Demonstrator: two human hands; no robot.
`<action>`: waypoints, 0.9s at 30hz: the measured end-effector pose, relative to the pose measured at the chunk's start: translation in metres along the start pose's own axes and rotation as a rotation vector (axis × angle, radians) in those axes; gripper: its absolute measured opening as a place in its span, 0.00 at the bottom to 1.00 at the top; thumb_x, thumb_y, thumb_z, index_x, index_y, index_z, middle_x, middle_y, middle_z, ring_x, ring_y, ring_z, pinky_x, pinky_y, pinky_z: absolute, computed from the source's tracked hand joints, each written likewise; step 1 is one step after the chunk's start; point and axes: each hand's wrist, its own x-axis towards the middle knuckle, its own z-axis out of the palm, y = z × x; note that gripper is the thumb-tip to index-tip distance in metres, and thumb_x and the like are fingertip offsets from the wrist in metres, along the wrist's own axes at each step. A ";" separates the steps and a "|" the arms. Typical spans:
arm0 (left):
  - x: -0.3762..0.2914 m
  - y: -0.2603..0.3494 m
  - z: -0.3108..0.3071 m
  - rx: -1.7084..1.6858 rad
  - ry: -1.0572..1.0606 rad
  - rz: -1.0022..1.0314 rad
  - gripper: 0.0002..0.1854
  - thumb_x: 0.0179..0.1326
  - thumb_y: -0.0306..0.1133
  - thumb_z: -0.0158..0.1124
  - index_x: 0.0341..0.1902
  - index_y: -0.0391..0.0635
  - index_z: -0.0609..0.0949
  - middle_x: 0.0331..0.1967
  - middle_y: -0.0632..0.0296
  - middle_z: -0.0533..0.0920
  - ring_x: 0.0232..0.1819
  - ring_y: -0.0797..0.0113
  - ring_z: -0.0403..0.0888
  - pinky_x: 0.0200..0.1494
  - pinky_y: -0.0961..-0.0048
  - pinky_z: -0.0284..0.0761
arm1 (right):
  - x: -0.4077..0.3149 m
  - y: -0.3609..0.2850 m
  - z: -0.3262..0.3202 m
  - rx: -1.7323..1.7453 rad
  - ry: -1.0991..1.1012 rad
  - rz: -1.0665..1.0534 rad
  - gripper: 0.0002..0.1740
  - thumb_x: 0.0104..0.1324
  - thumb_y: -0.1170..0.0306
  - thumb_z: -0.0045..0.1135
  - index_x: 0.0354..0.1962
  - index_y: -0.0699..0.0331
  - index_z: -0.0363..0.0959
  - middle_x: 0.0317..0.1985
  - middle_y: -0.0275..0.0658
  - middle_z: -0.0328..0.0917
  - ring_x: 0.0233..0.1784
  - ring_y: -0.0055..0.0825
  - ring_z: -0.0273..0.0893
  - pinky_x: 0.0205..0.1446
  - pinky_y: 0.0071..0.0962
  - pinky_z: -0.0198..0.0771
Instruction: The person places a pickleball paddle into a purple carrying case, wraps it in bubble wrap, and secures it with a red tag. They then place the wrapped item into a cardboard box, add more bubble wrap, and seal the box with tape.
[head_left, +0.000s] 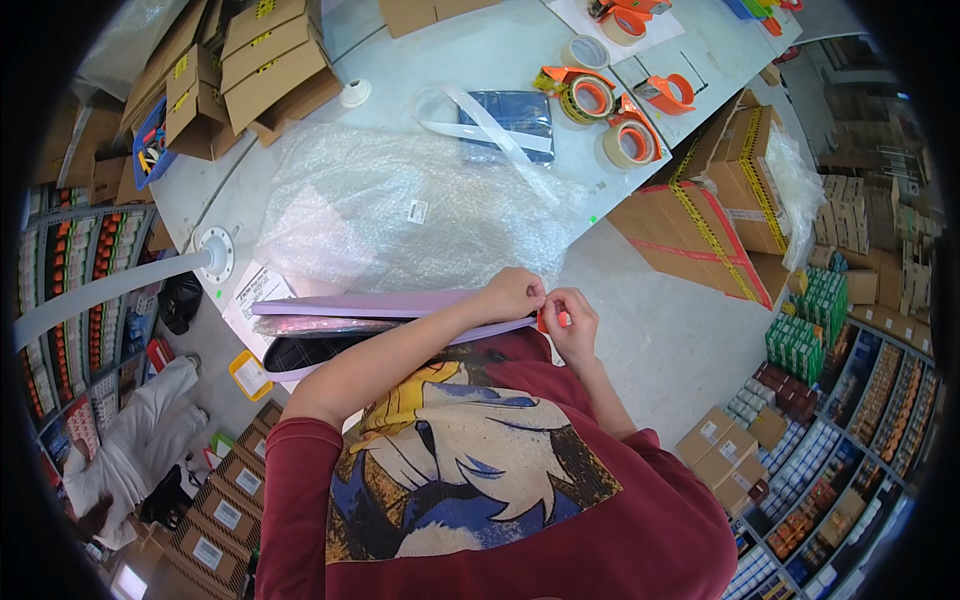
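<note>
A lilac case or bag (360, 306) with a black quilted lining lies partly unfolded at the table's near edge, against my body. Something in clear plastic wrap (322, 325) shows between its layers. My left hand (517, 294) reaches across to the case's right end, fingertips pinched near the corner. Close beside it, my right hand (571, 319) has its fingers curled around a small red-orange piece (555, 320) at the same corner; exactly what the fingertips pinch is too small to tell. Bubble wrap (420, 202) spreads over the table beyond, under a looped clear strip (480, 120).
Tape dispensers (589, 97) and a dark blue packet (510, 124) lie on the table's far side. Folded cartons (277, 67) stand at the far left, near a white pole's flange (216, 255). Taped boxes (697, 225) flank the right edge. A person in pale clothes (135, 442) is at lower left.
</note>
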 end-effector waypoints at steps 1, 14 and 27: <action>0.000 0.000 0.000 0.006 0.007 0.005 0.08 0.52 0.33 0.66 0.32 0.41 0.82 0.27 0.57 0.83 0.31 0.67 0.80 0.37 0.71 0.74 | 0.001 0.000 0.000 -0.011 -0.021 0.009 0.04 0.58 0.83 0.54 0.31 0.69 0.71 0.29 0.37 0.74 0.29 0.18 0.74 0.32 0.20 0.70; -0.007 -0.006 -0.019 -0.492 -0.068 -0.164 0.03 0.54 0.23 0.64 0.27 0.37 0.80 0.21 0.63 0.79 0.24 0.77 0.76 0.27 0.81 0.71 | -0.011 0.006 0.004 0.519 0.029 0.334 0.03 0.64 0.81 0.52 0.35 0.70 0.72 0.29 0.34 0.76 0.30 0.15 0.74 0.36 0.17 0.72; -0.013 0.012 -0.024 -0.442 -0.009 -0.196 0.05 0.52 0.21 0.64 0.33 0.34 0.84 0.27 0.56 0.84 0.28 0.72 0.83 0.34 0.79 0.81 | 0.000 0.003 0.002 0.476 -0.036 0.365 0.03 0.61 0.81 0.57 0.33 0.70 0.78 0.34 0.37 0.78 0.34 0.19 0.77 0.39 0.18 0.73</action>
